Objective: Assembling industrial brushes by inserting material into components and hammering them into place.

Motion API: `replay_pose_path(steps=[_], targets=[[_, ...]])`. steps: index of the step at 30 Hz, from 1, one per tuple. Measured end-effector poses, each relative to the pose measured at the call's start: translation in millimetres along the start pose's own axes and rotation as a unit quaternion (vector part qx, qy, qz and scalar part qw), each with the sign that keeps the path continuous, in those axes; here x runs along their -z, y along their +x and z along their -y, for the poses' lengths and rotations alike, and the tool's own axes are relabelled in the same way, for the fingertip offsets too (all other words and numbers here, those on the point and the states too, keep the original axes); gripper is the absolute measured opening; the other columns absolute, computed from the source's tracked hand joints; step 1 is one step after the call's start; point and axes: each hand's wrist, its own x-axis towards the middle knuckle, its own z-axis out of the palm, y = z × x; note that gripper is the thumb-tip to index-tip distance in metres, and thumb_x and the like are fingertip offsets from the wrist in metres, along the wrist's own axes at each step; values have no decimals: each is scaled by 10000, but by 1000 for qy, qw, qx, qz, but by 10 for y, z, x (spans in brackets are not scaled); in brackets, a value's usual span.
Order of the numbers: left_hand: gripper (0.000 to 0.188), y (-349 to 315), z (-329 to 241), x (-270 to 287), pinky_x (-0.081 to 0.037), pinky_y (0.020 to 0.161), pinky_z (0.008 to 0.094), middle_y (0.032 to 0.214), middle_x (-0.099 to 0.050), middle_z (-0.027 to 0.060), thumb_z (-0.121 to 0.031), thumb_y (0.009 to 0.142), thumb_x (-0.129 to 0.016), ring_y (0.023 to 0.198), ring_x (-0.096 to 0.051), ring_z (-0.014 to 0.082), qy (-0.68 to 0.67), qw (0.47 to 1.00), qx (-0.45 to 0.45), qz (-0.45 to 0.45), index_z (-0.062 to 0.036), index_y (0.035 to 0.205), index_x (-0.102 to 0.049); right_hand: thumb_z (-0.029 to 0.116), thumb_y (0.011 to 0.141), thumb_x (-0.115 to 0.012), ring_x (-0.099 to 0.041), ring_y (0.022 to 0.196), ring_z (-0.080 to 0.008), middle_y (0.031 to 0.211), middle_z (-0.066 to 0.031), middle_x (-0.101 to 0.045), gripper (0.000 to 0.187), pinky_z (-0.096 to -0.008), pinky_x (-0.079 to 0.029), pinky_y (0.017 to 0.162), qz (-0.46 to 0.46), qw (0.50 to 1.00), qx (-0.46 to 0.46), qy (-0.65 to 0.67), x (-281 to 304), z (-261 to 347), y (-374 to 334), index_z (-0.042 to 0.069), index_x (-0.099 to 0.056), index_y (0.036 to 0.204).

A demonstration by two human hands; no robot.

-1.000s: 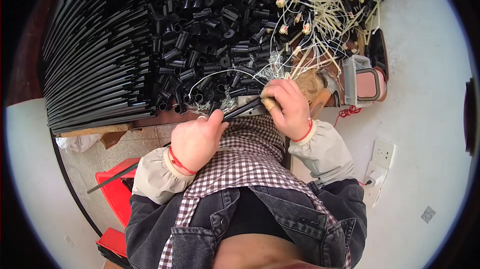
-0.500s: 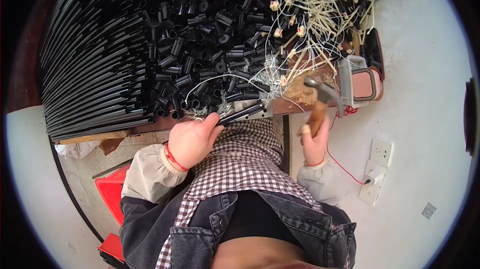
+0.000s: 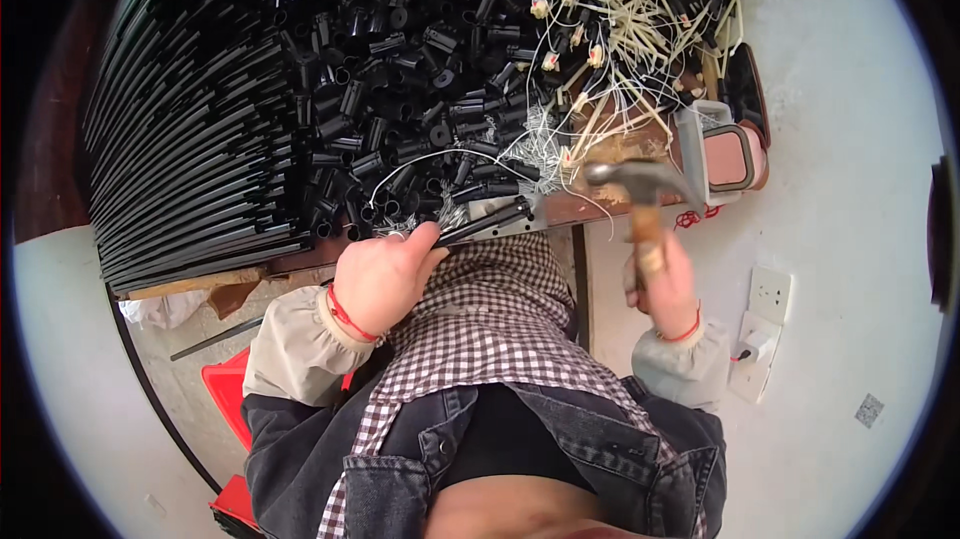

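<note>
My left hand [image 3: 385,279] is closed around a black tube [image 3: 478,226], its far end resting by a flat metal plate [image 3: 508,221] at the table's front edge. Whether one or two tubes are in the grip is hard to tell. To the right, my right hand [image 3: 668,287] grips the wooden handle of a claw hammer [image 3: 645,179]. The hammer's head is raised, apart from the tube and to its right. Small silvery pins [image 3: 453,211] lie just beyond my left fingers. A larger heap of similar metal pieces [image 3: 543,144] sits farther back.
Long black tubes [image 3: 190,159] are stacked at the left. Short black fittings [image 3: 400,69] cover the middle of the table. White wires with cream connectors [image 3: 640,9] tangle at the back right, near a grey plastic bin [image 3: 690,154]. A wall socket [image 3: 770,294] is at right.
My right hand has moved right with the hammer, whose head now lies more level across the view. My left hand and the tube have hardly shifted.
</note>
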Motion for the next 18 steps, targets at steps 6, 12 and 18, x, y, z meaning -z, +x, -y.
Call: replay_pose_path(steps=[6,12,18], targets=[[448,38,-13,254,-489,476,288,896,-671,120,-75,824,-629,551,-622,204,-538,795,73,270,-62,1254,-504,329,871,-559,-555,652,-203,849,-82,-580,426,-314,-461,557,-240,854,215,-409,76,-375,231,47,-500,1184],[571,-239,-21,-148,-507,706,303,1144,-584,156,-114,807,-646,804,-633,229,-594,796,-14,117,-28,1324,-419,202,759,-720,-615,837,-171,1058,-72,-621,280,-243,-490,654,413,844,337,-56,-679,686,485,56,-629,981],[228,-1231,464,-234,-423,524,268,755,-590,112,-131,890,-510,565,-510,198,-492,849,186,47,6,1070,-482,96,809,-528,-566,947,-269,1066,-129,-604,318,-326,-466,806,-145,769,369,-501,207,803,2419,45,-553,1123]])
